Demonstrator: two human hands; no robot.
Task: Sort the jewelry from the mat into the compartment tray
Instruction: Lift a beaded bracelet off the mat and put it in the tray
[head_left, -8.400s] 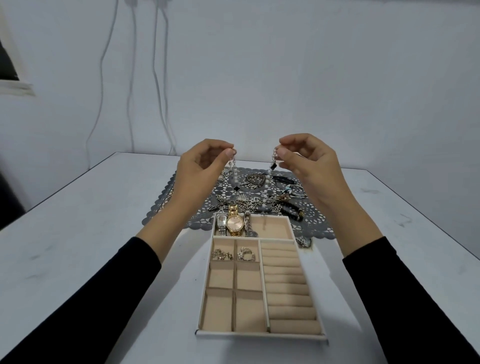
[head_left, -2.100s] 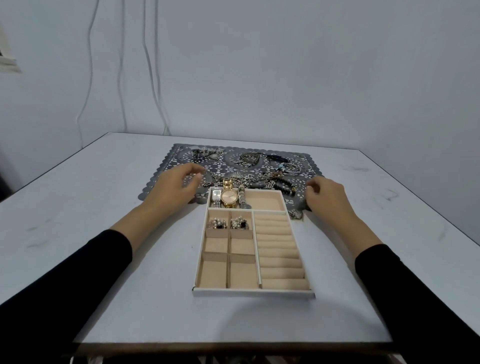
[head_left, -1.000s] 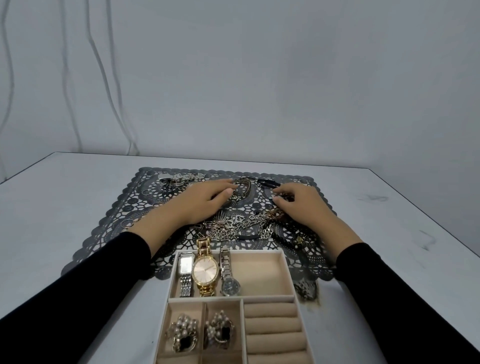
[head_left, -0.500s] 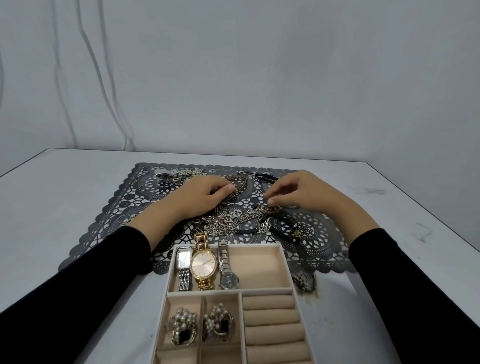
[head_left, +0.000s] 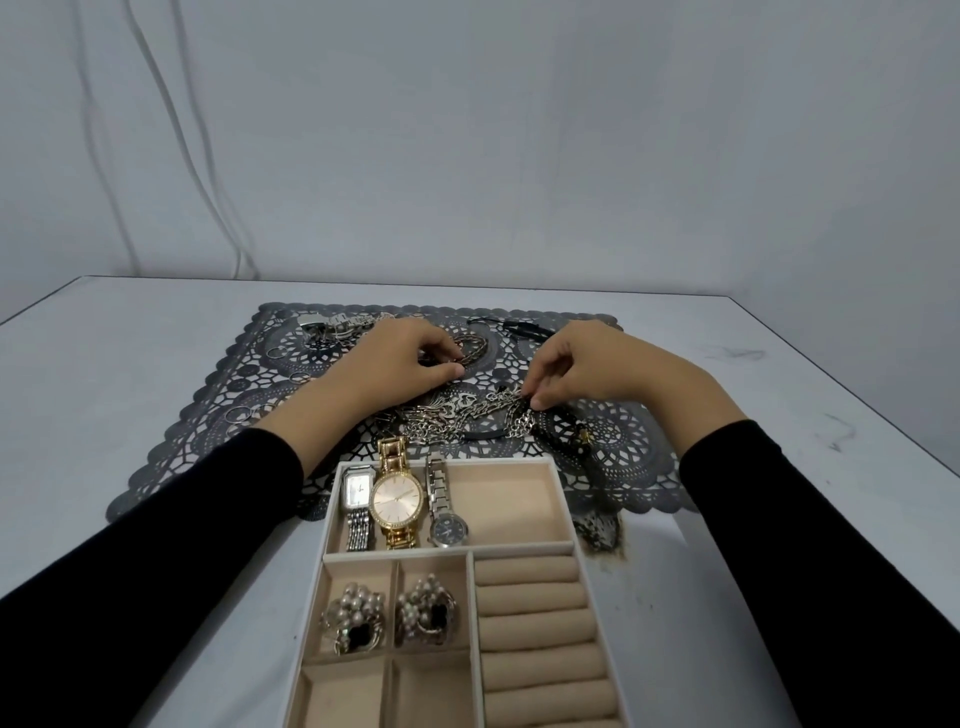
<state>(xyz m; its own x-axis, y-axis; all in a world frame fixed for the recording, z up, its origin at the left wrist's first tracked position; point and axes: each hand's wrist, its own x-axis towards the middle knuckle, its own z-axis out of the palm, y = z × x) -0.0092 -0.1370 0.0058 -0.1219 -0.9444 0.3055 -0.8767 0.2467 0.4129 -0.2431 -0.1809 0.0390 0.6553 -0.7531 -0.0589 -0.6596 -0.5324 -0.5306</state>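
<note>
Two hands reached over the dark lace mat (head_left: 171, 457) on the white counter (head_left: 93, 364), both arms in black sleeves (head_left: 156, 545). The left hand (head_left: 395, 364) had its fingers curled, with thumb and fingertips closed on the near edge of a braided bangle (head_left: 475, 347) around the mat's middle. The right hand (head_left: 597, 366) pinched, between thumb and forefinger, the far right end of a tangle of silver chains (head_left: 457, 418), which lay on the mat just beyond the tray (head_left: 563, 499). A link strap (head_left: 332, 326) lay near the mat's far left corner, thin hoops (head_left: 240, 415) along its left side, and a black band (head_left: 522, 328) by the far edge.

The tray's far end overlapped the mat. Its wide far compartment held three pieces side by side at the left: a square watch (head_left: 357, 491), a gold watch (head_left: 396, 501) and a dark-dialled watch (head_left: 448, 527). Nearer, two small compartments each held a pearl cluster (head_left: 356, 621). Padded rolls (head_left: 530, 613) filled the right column.
</note>
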